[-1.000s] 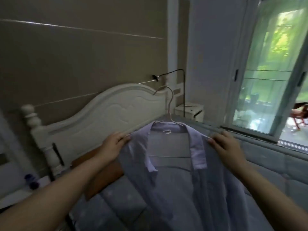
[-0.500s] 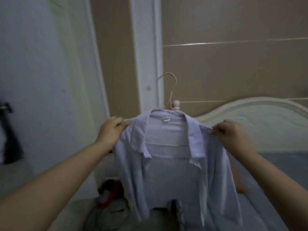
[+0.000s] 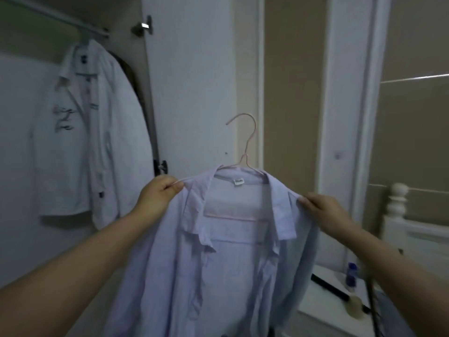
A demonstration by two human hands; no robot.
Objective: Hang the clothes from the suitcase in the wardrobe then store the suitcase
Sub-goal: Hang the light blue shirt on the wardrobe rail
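A pale lilac collared shirt (image 3: 226, 259) hangs on a thin pink wire hanger (image 3: 245, 142), held up in front of me. My left hand (image 3: 158, 195) grips the hanger's left end at the shirt's shoulder. My right hand (image 3: 323, 212) pinches the right shoulder of the shirt. The hanger's hook points up and left, free of any rail. At upper left runs the wardrobe rail (image 3: 60, 20), with a white shirt (image 3: 87, 132) hanging from it. The suitcase is out of view.
The open white wardrobe door (image 3: 192, 81) stands just behind the hanger, with a hinge (image 3: 143, 26) near its top. A white bedpost (image 3: 398, 198) and a bedside table (image 3: 323, 295) with a small blue bottle (image 3: 351, 276) are at the right.
My view has swung left from the bed and headboard to the wardrobe. Both hands carried the shirt on its hanger along, keeping the same hold.
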